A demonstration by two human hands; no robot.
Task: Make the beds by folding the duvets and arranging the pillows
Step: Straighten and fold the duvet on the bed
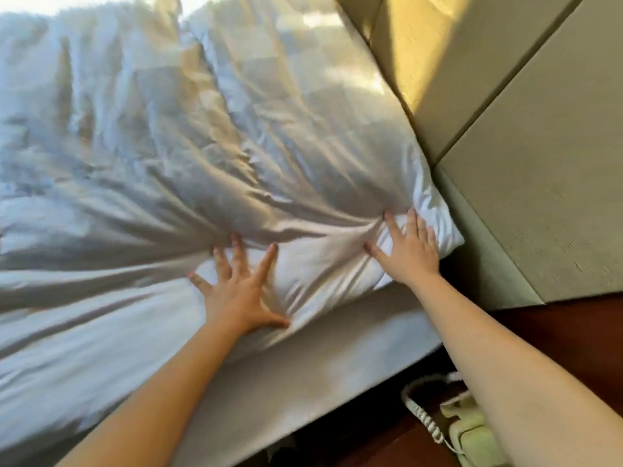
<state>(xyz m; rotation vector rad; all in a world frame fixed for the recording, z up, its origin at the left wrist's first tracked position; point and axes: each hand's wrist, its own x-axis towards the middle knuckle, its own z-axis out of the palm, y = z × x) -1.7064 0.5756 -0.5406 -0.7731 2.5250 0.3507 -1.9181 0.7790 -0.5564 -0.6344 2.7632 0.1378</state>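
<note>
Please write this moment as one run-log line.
left hand: flat on duvet | right hand: flat on duvet corner near headboard

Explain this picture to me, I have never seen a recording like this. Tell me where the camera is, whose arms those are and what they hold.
There is no machine here. A person wears one wide-angle camera on the head, looking forward and down, so the two bare arms are the wearer's own. The left hand and the right hand lie flat, fingers straight and spread, on a rumpled white duvet, pressing its near corner onto the bed. Neither hand has a grip on anything. To the right stands a padded beige headboard. At the bottom, beside the bed, a pale telephone with a coiled cord sits on a dark wooden surface.
</note>
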